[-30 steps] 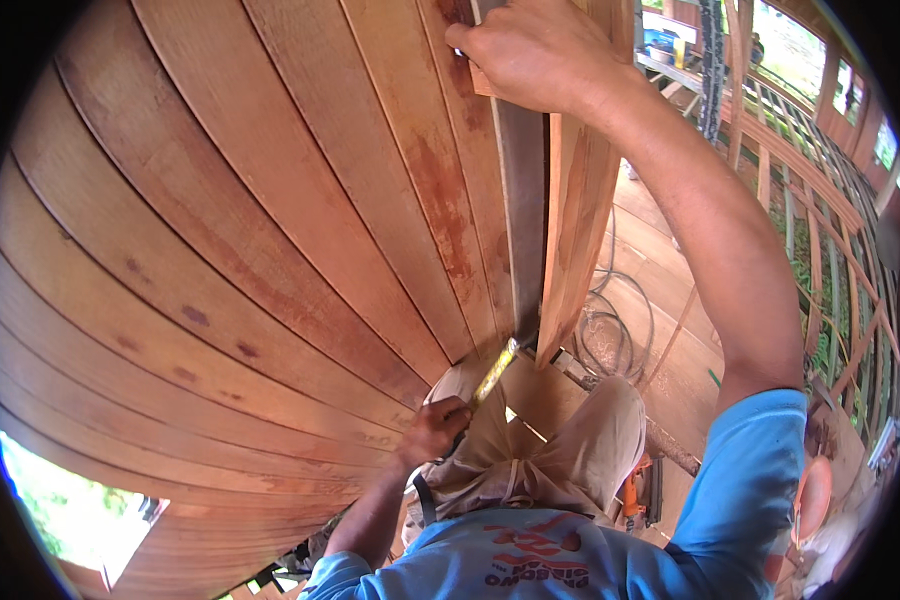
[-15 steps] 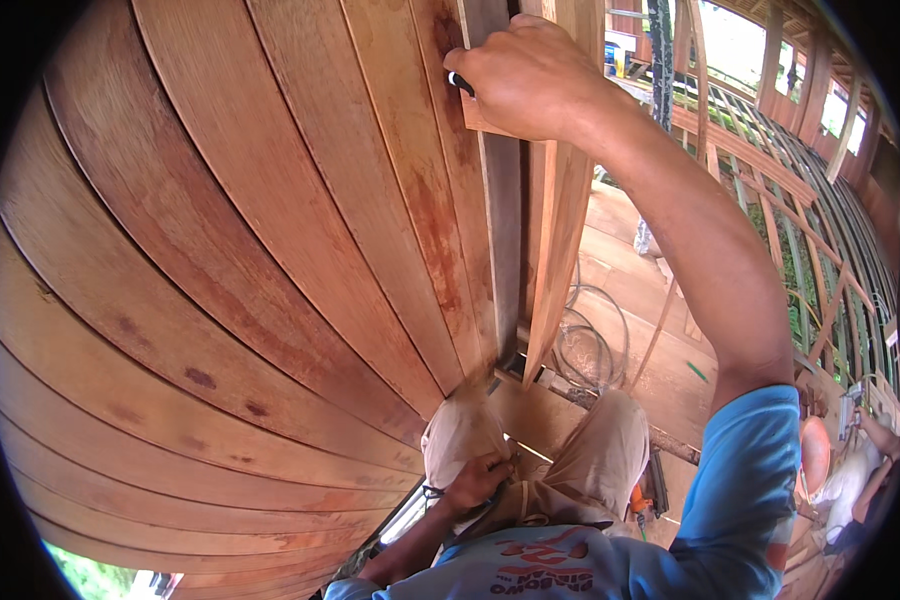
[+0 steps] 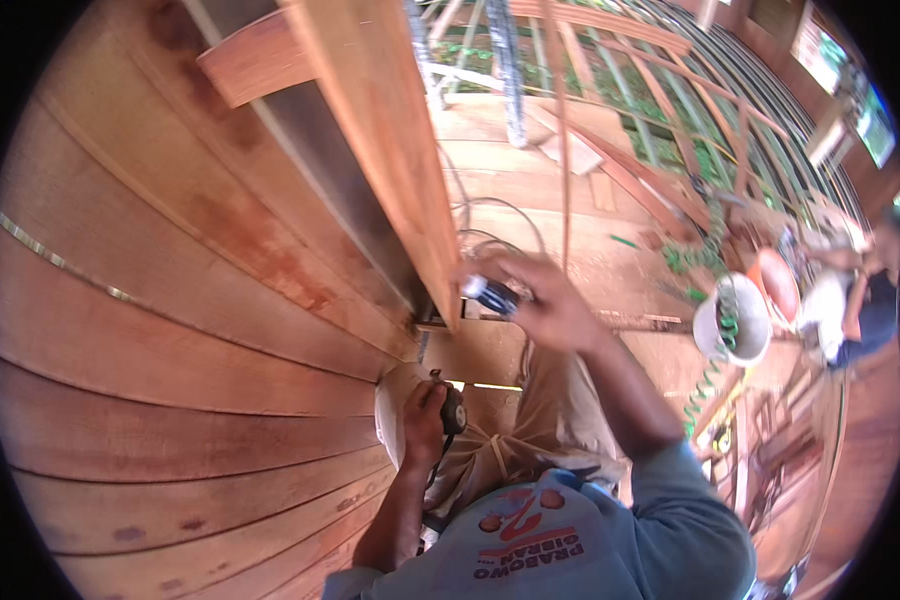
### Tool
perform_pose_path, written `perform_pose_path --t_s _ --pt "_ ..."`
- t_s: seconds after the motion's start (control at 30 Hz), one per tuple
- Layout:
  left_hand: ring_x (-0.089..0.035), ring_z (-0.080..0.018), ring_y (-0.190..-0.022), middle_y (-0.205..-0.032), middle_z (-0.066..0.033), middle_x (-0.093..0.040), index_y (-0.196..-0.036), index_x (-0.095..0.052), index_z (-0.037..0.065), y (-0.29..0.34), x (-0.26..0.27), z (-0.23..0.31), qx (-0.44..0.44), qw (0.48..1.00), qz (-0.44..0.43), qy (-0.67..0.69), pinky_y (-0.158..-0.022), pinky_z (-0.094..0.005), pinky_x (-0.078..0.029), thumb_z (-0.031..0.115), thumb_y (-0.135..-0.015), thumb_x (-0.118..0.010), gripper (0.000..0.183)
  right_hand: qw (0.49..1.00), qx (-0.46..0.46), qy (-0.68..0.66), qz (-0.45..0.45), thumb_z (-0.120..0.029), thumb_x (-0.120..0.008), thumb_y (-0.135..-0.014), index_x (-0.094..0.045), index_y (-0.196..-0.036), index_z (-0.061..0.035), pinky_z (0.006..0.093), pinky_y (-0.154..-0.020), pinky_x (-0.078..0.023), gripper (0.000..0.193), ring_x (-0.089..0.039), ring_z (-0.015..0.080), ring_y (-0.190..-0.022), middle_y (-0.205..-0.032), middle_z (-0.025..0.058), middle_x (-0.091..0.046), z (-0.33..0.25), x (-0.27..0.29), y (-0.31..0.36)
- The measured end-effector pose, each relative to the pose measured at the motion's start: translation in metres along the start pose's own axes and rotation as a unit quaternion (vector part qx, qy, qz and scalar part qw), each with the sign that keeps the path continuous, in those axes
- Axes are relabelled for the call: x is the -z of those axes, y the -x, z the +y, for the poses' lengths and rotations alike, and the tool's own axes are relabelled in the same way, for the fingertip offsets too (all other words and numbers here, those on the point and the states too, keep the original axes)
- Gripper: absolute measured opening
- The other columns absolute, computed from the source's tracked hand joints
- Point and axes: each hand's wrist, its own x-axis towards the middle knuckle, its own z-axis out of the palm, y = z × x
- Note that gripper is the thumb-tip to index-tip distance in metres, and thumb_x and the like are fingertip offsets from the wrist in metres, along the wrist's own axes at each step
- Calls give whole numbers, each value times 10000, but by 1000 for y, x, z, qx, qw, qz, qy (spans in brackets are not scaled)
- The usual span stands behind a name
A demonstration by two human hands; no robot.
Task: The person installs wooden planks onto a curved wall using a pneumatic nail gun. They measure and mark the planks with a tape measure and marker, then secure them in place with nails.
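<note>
While the left hand (image 3: pixel 424 418) grips a dark tape measure (image 3: pixel 454 411) at its right, the right hand (image 3: pixel 548 302), clasping a black-and-white object (image 3: pixel 492 295), might knock the adjacent board (image 3: pixel 392 140) if swung left.

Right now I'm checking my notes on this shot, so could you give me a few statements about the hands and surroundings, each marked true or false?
1. The left hand holds a dark tape measure. True.
2. The right hand is empty. False: the right hand holds a small black-and-white object.
3. The wooden plank wall is on the person's left. True.
4. The white bucket stands on the person's left. False: the white bucket is off to the right.
5. The coiled hose at the white bucket is green. True.
</note>
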Motion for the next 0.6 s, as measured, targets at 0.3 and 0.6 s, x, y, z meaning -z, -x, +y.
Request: perform_pose_path --t_s 0.3,0.6 --pt "-623 -119 -924 -995 -54 -685 -1135 -682 3 -48 -44 -18 -150 988 4 -29 -833 -303 -505 159 -1016 -614 208 958 -151 -201 139 -219 -431 -1057 -414 -1510 16 394 -1094 -427 511 -548 252 -1292 -1448 152 -545 79 -121 139" --pt "-617 -112 -956 -1008 -40 -663 -1118 -667 5 -63 -65 -24 -219 972 80 -10 -862 -294 -496 166 -1030 -612 192 974 -111 58 187 -150 -462 -977 -464 -1465 34 420 -1149 -362 522 -520 384 -1322 -1409 244 -539 66 -141 110"
